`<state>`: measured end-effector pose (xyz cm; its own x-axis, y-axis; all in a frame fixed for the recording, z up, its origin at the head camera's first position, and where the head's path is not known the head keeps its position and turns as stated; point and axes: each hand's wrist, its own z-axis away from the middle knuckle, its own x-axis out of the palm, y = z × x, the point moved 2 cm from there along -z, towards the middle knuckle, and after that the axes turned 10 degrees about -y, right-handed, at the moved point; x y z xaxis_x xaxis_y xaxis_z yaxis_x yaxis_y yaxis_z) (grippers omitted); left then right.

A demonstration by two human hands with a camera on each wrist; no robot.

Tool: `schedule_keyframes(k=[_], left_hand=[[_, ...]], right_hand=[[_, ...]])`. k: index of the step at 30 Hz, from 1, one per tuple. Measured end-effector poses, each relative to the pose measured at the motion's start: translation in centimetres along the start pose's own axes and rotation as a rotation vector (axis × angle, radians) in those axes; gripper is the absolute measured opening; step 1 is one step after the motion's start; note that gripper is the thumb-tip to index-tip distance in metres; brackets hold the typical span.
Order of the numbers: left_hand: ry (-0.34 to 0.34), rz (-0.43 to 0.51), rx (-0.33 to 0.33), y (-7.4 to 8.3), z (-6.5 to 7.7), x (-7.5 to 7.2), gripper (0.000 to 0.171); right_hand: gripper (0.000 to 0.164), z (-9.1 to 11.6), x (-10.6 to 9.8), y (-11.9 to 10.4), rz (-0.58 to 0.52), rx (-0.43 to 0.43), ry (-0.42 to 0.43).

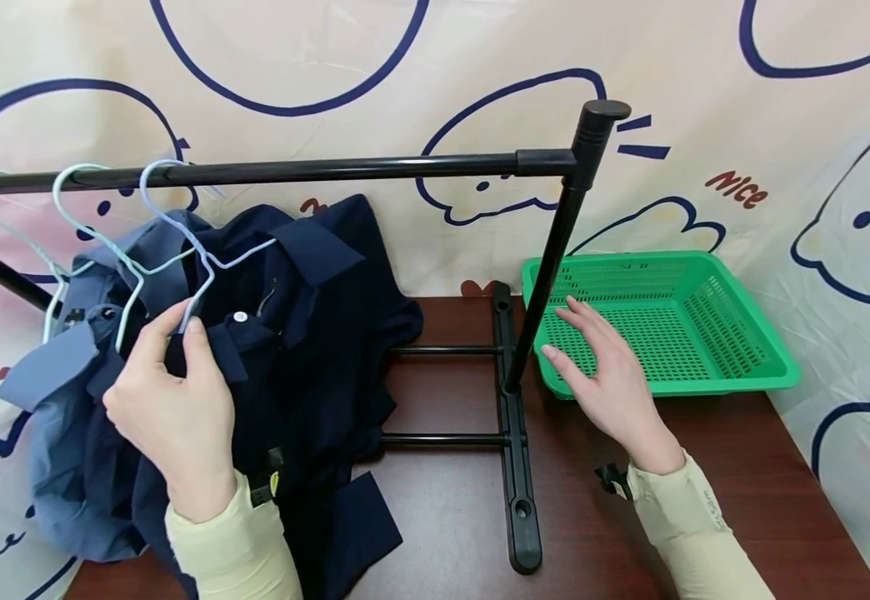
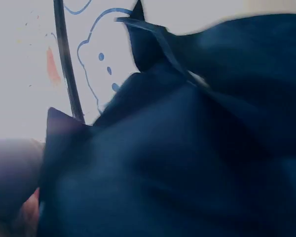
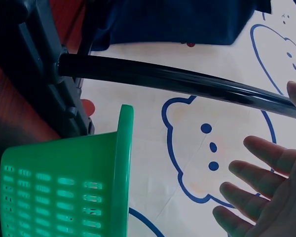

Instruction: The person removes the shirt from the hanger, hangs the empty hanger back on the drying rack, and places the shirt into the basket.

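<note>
In the head view my left hand [image 1: 180,408] pinches the near arm of a pale lilac hanger [image 1: 206,267] between thumb and index finger, right by the collar of a dark navy shirt [image 1: 330,333]. That hanger hooks over the black rail, and the shirt hangs from it; a white button shows near the collar. Dark shirt cloth [image 2: 153,163] fills most of the left wrist view. My right hand [image 1: 611,379] hovers beside the rack's upright post with fingers spread, holding nothing, in front of the green basket [image 1: 735,387].
The black rack's rail [image 1: 375,169] meets its post [image 1: 555,250] at the right, above a foot [image 1: 517,492] on the brown table [image 1: 435,517]. Two mint hangers [image 1: 93,221] carry blue shirts [image 1: 78,467] at the left. A patterned cloth [image 1: 480,50] hangs behind.
</note>
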<state>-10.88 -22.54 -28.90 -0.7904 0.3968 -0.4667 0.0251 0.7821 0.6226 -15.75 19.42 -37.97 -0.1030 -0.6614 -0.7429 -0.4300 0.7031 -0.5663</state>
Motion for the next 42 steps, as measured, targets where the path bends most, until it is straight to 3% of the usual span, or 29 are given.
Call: schedule_keyframes(k=[5,9,14,22,26,34,42], left_hand=[[0.091,0.089,0.027,0.6,-0.6,0.1,0.023],[0.122,0.152,0.041,1.8,-1.0,-0.1,0.022],[0.121,0.214,0.089,3.1,-1.2,-0.3,0.022],[0.092,0.227,0.173,3.3,-0.8,-0.1,0.022],[0.091,0.238,0.221,3.5,-0.6,-0.3,0.020],[0.176,0.303,0.344,4.4,-0.1,-0.2,0.017],[0.276,0.373,0.425,4.9,0.3,-0.4,0.011]], right_hand=[[0.057,0.0,0.0,-0.1,-0.004,0.000,-0.002],[0.057,0.0,-0.1,-0.3,-0.002,0.000,-0.004],[0.056,0.0,-0.4,-0.6,0.005,-0.017,0.013],[0.054,0.0,-0.9,-1.4,-0.008,-0.080,0.069],[0.051,0.1,-1.4,-1.9,-0.048,-0.119,0.119],[0.049,-0.1,-2.8,-3.5,-0.104,-0.218,0.294],[0.062,-0.4,-5.3,-8.2,-0.172,-0.339,0.430]])
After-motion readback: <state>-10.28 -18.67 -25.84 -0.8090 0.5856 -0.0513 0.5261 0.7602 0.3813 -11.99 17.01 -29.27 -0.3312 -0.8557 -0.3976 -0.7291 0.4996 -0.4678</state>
